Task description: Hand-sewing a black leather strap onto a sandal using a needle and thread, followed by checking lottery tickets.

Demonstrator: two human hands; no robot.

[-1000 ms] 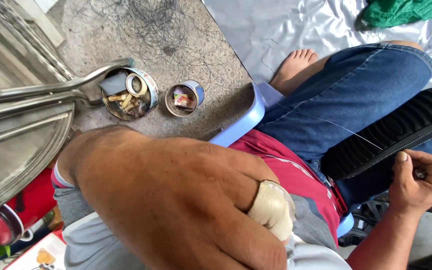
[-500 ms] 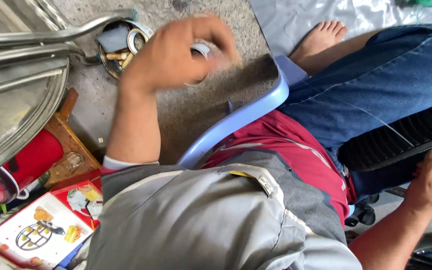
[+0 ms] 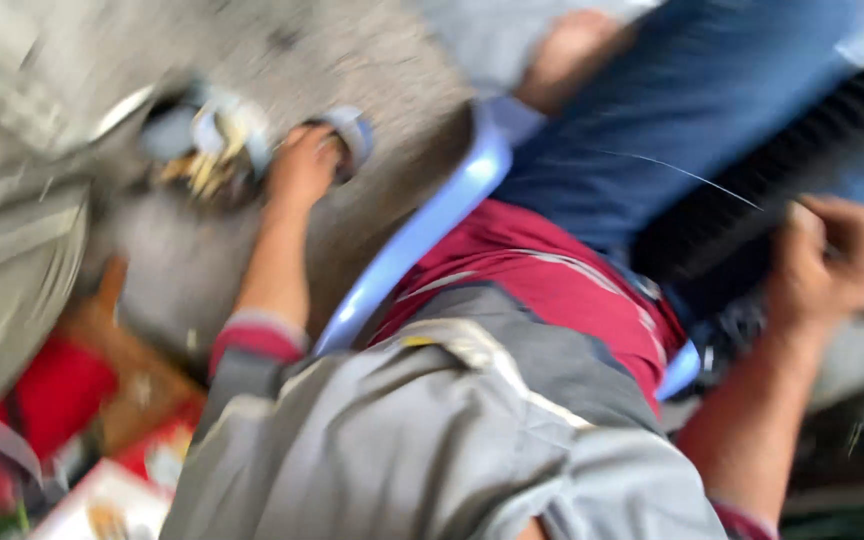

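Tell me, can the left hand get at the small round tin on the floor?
Probably yes: the left hand is already at the small round tin, with nothing between them, though blur hides the exact contact.

A small round tin [image 3: 352,135] with a pale blue rim stands upright on the concrete floor; blurred.

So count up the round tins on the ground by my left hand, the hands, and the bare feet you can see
Round tins: 2, larger tin and smaller tin
Hands: 2, left hand and right hand
Bare feet: 1, foot
Total: 5
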